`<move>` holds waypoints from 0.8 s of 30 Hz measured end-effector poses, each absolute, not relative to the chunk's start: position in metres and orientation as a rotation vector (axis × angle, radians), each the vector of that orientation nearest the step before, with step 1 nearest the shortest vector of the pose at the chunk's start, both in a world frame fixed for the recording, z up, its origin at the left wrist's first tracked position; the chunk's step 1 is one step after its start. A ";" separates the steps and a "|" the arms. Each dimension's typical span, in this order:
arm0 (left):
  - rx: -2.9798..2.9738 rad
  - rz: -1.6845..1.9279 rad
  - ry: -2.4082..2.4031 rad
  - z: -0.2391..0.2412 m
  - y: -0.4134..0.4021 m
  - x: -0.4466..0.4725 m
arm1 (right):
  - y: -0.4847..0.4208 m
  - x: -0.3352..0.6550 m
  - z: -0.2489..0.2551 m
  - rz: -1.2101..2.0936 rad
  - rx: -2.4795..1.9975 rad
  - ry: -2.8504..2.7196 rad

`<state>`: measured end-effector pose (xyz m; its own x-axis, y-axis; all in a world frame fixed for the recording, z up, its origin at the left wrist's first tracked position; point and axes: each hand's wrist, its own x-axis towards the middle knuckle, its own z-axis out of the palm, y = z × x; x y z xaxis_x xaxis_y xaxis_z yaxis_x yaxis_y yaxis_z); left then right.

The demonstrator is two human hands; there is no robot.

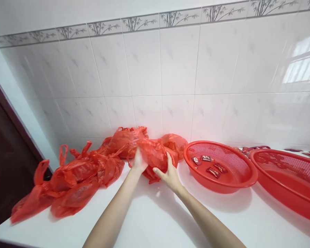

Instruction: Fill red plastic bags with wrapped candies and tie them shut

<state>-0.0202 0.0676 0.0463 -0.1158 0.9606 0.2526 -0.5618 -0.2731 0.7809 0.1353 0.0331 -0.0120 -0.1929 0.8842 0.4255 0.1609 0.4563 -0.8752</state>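
Observation:
Both of my hands are on one red plastic bag (pixel 153 154) near the middle of the white counter (pixel 155 220). My left hand (pixel 138 162) grips its left side with the fingers curled into the plastic. My right hand (pixel 169 174) holds its right side, thumb and fingers wrapped round the bag. What is inside the bag is hidden. More red bags (pixel 74 179) lie in a heap to the left, some knotted and filled.
A round red mesh basket (pixel 245 172) to the right holds several small wrapped sweets (pixel 213 172). A larger red basket (pixel 294 193) stands at the far right. White tiled wall (pixel 170 75) behind; a dark door (pixel 5 162) at the left edge.

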 end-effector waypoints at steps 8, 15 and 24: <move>1.689 1.598 0.834 0.013 0.040 0.004 | 0.042 0.144 0.001 1.192 -0.826 -1.180; 2.226 1.433 1.290 -0.023 0.057 0.004 | 0.057 0.166 0.011 1.279 -0.685 -0.878; 2.325 1.088 1.487 -0.030 0.088 0.002 | 0.057 0.226 0.037 1.301 -0.553 -0.798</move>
<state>0.0019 0.0878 -0.0297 0.2345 0.8436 0.4831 0.7160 -0.4860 0.5011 0.2263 0.0574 0.0367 0.0695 0.9766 0.2035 -0.6241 0.2017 -0.7549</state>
